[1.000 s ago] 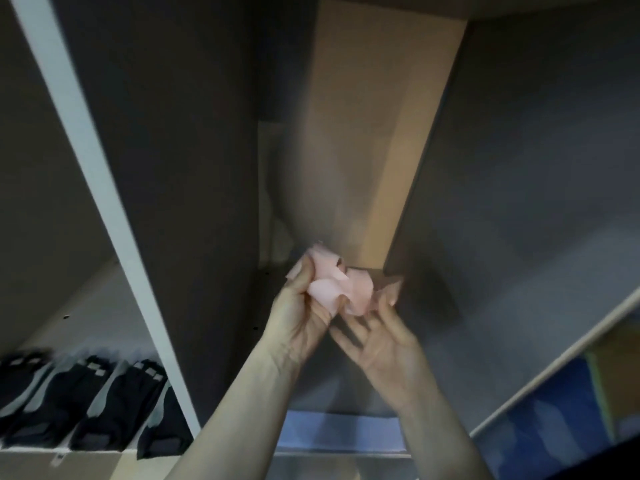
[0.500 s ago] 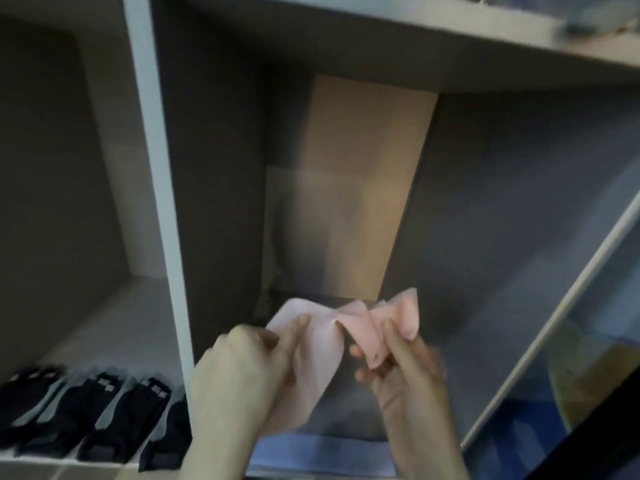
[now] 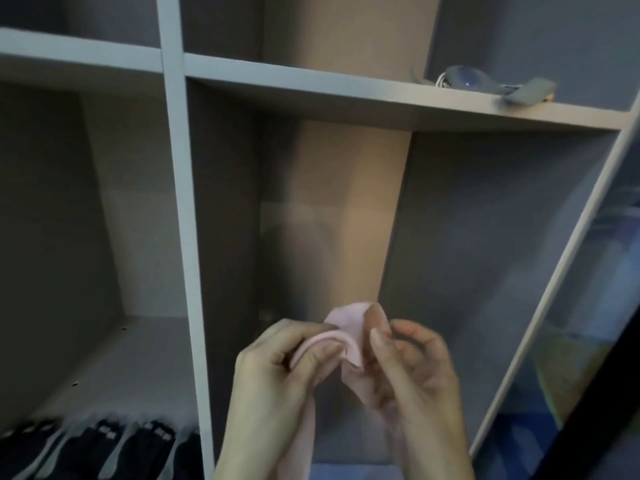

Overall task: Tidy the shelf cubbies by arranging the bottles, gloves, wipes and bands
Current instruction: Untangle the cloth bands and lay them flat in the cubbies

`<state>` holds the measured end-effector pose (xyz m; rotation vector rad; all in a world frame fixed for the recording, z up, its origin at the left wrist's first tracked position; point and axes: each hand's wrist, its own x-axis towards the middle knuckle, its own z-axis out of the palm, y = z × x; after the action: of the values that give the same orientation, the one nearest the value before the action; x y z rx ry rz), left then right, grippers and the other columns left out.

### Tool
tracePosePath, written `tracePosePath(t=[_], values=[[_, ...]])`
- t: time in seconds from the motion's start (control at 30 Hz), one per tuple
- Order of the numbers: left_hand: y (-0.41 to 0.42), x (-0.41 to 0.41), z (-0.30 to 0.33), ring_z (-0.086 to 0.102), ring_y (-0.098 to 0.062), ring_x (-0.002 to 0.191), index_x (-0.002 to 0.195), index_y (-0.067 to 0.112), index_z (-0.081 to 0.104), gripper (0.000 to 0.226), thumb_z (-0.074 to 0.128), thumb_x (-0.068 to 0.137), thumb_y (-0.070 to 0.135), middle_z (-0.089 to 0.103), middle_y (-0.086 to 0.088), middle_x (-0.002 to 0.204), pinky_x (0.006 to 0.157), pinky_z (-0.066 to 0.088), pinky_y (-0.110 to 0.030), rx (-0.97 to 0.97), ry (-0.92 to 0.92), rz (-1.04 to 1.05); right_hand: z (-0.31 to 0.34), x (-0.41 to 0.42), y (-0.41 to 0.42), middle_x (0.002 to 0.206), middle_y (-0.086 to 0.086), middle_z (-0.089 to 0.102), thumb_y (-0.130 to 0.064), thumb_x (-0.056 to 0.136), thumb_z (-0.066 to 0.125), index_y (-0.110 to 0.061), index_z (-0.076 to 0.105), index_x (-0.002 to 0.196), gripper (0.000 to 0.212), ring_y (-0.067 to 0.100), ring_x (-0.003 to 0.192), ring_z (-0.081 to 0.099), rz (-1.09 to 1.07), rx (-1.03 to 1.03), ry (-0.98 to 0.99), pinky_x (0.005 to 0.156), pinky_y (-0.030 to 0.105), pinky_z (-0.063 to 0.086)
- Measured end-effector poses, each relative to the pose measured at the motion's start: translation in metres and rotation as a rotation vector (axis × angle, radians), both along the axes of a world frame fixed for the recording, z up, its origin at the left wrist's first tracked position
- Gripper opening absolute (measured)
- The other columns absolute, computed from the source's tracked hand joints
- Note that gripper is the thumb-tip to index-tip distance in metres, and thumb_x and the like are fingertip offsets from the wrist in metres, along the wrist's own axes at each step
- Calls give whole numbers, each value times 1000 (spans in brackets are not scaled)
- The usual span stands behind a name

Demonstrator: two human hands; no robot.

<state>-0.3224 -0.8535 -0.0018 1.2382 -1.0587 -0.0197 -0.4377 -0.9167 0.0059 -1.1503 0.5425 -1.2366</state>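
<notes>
Shelving of pale grey cubbies (image 3: pixel 175 174) filled the view as we looked into it from just in front. At the far left, in the lower left cubby, a row of black gloves (image 3: pixel 104 448) lay side by side along the front edge of the cubby floor; they were blurred, so we could not make out more than small pale patches near their cuffs. A white upright divider stood between that cubby and the middle one.

In front of the middle cubby, low in the view, we held a pink band (image 3: pixel 346 332) of thin, soft material between both hands. Our left hand (image 3: pixel 277 386) gripped it with curled fingers, the thumb pressed over a folded edge of the pink strip. A loose length of the band hung down between our wrists. Our right hand (image 3: pixel 415 372) pinched the upper fold of the band between thumb and forefinger, its other fingers loosely curled behind. The two hands were just beside each other, the band bridging them. Behind them, the back panel of the middle cubby showed a tan strip down its centre.

Up and to the right, on the shelf board above the middle cubby, a grey strap with a rounded bluish piece (image 3: pixel 485 85) lay near the front edge.
</notes>
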Motion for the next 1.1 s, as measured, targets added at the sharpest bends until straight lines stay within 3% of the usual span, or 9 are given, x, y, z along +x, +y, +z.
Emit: tracePosePath(t=[0.1, 0.23, 0.33, 0.5, 0.67, 0.8, 0.87, 1.0, 1.1], values=[[1, 2, 9, 67, -8, 72, 74, 27, 75, 6, 77, 75, 21, 72, 4, 75, 64, 52, -23, 36, 74, -42, 4, 4, -2, 89, -3, 65, -58, 37, 86, -31, 63, 108, 80, 5, 73, 61, -73, -268, 114, 60, 14, 47], [2, 7, 14, 65, -17, 66, 71, 17, 73, 12, 76, 77, 27, 68, -10, 71, 59, 50, -29, 27, 141, -143, 7, 14, -6, 86, -4, 68, -58, 52, 78, -27, 76, 80, 42, 9, 76, 65, 15, -434, 231, 61, 13, 47], [0, 11, 14, 65, -22, 73, 69, 17, 72, 26, 75, 74, 42, 66, -7, 74, 69, 51, -40, 34, 135, -151, 6, 17, -11, 81, 2, 70, -57, 58, 75, -24, 75, 71, 36, 9, 75, 65, 9, -394, 180, 67, 14, 48], [-16, 7, 13, 62, -24, 74, 67, 5, 70, 22, 76, 72, 26, 62, -14, 77, 71, 48, -38, -23, 455, -167, 6, 19, -12, 70, 1, 66, -28, 68, 75, -12, 75, 65, 16, 5, 62, 55, -70, -227, 121, 59, 14, 41], [-24, -7, 9, 64, -48, 85, 79, -4, 70, 28, 67, 81, 24, 60, -36, 97, 79, 55, -52, 10, 705, -261, 2, 17, -11, 57, 9, 63, -25, 68, 70, -7, 72, 61, 18, 15, 57, 57, -52, 117, -7, 55, 20, 45], [-26, -21, 5, 69, -45, 76, 94, -19, 63, 38, 58, 89, 18, 65, -37, 91, 71, 59, -49, -18, 904, -409, -6, 13, -16, 48, 6, 56, -19, 75, 71, -9, 71, 56, 21, 19, 53, 48, -165, 184, -34, 49, 22, 40], [-28, -24, 2, 68, -46, 83, 93, -15, 67, 37, 60, 88, 22, 67, -35, 89, 79, 58, -49, -5, 921, -415, -9, 12, -17, 46, 3, 55, -17, 77, 71, -11, 71, 55, 22, 18, 52, 45, -203, 190, -58, 49, 23, 38], [-31, -19, -6, 61, -25, 60, 76, -1, 69, 28, 65, 81, 26, 65, -16, 66, 51, 51, -27, -32, 973, -285, -10, 3, -22, 48, 1, 60, -18, 86, 66, -8, 68, 61, 27, 15, 44, 49, -277, 197, -87, 41, 19, 36], [-22, 5, -13, 54, -20, 58, 67, 11, 64, 26, 63, 84, 32, 58, -9, 64, 53, 43, -26, -135, 936, -142, -2, -21, -40, 45, -6, 59, -20, 92, 57, -12, 55, 67, 27, 7, 38, 51, -355, 244, -229, 34, 14, 33]])
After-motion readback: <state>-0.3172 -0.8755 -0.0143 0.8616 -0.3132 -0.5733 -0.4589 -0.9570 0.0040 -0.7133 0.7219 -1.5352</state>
